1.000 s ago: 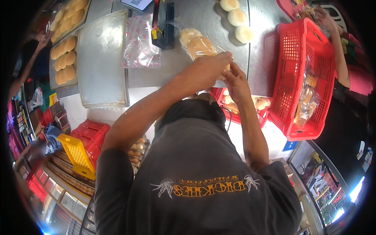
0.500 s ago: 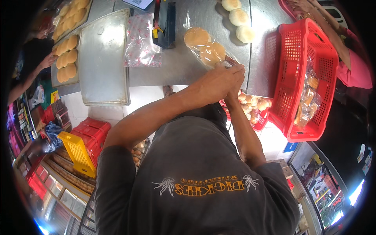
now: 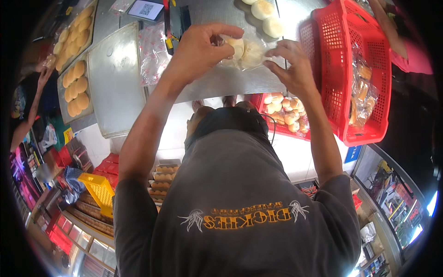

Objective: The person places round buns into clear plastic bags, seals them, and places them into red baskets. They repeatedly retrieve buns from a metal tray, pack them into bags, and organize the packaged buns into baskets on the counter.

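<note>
A clear plastic bag (image 3: 259, 38) with two round buns (image 3: 251, 54) lies near the front edge of the metal table (image 3: 221, 82). Pale sides of the buns face up. At the bag's left, my left hand (image 3: 197, 51) has its index finger stretched over it, with the thumb apart below. By the right end of the bag, my right hand (image 3: 297, 67) has fingers and thumb spread, their tips close to the plastic. Whether either hand touches the bag is hard to make out. Just behind it sit pale round buns (image 3: 272, 27) in a row.
A bare metal tray (image 3: 113, 83) and printed clear bags (image 3: 153, 55) lie to the left, beside trays of golden buns (image 3: 77, 87). On the right stands a red crate (image 3: 341, 134) with bagged bread; another red crate (image 3: 302, 135) of buns is below. People work at both sides.
My hands were together at the bag's right end; now they are apart, one at each end. The bag has turned over, from golden bun sides up to pale sides up.
</note>
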Demonstrator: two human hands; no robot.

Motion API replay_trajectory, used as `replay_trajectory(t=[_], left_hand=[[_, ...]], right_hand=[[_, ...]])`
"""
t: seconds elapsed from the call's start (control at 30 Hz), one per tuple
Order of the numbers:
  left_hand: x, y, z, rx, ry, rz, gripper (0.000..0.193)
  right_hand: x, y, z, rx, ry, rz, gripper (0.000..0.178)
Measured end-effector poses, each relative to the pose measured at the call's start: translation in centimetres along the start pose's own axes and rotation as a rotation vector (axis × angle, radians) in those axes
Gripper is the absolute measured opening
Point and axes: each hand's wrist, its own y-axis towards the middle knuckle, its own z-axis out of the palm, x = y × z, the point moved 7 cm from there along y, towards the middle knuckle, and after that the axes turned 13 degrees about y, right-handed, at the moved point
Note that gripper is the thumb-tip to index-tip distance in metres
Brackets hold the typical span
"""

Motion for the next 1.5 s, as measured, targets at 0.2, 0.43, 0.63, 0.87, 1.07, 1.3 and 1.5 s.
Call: replay_trajectory(t=[0.2,0.43,0.63,0.87,1.07,1.3,1.5], left_hand=[[2.0,-1.3,0.7,-0.016,-0.206,-0.123,0.039],[-2.0,-5.3,-4.4,-0.229,-0.261,-0.002,0.036],[-0.4,-5.3,-3.1,-0.132,-0.541,-0.012,0.036],[1.6,-4.6,0.2,-0.010,-0.363,-0.051,0.043],[3.1,-5.1,-3.3,-0.154,-0.037,0.354,0.087],[1.9,-5.0,-1.5,0.205,-0.085,0.084,0.060],[3.2,-8.4,-1.0,0.256,0.269,0.140,0.045]], right_hand=[[-1.5,-0.3,4.8,-0.263,0.397,0.006,0.049],[7.4,1.7,1.5,-0.431,0.522,-0.170,0.018],[5.4,1.6,2.8,-0.301,0.686,0.017,0.026],[2.0,2.3,9.3,-0.238,0.660,-0.058,0.033],[6.8,4.8,7.8,-0.081,0.831,-0.111,0.012],[13.9,6.3,5.9,-0.038,0.620,-0.367,0.014],[17.1,4.7,9.5,0.057,0.506,-0.451,0.014]])
